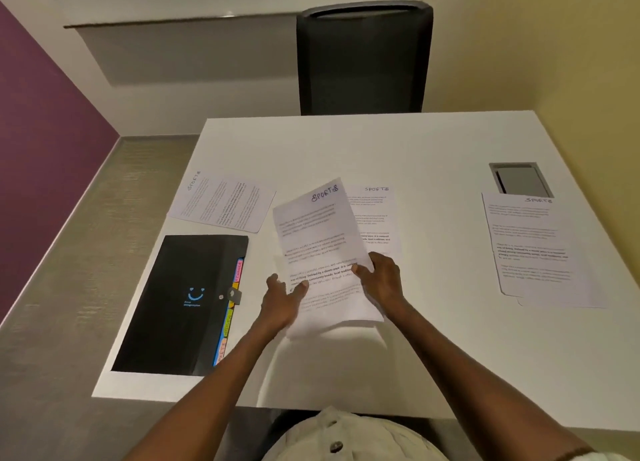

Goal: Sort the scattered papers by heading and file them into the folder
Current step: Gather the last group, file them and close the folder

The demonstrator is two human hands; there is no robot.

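In the middle of the frame the left hand (281, 305) and the right hand (382, 282) both grip a tilted paper headed SPORTS (320, 249). The closed black expanding folder (180, 305) lies at lower left on the white table (433, 339). Other printed sheets (221, 202) lie nearby.

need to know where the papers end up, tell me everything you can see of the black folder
The black folder lies flat and closed on the white table, near its left edge, left of the left hand and untouched by either hand. It looks like smooth plastic. The cover bears a blue smile mark with small blue lettering beneath, too small to read. A grey tab with a snap holds its right edge shut. Coloured index tabs, pink, yellow, green and orange, stick out along that edge.
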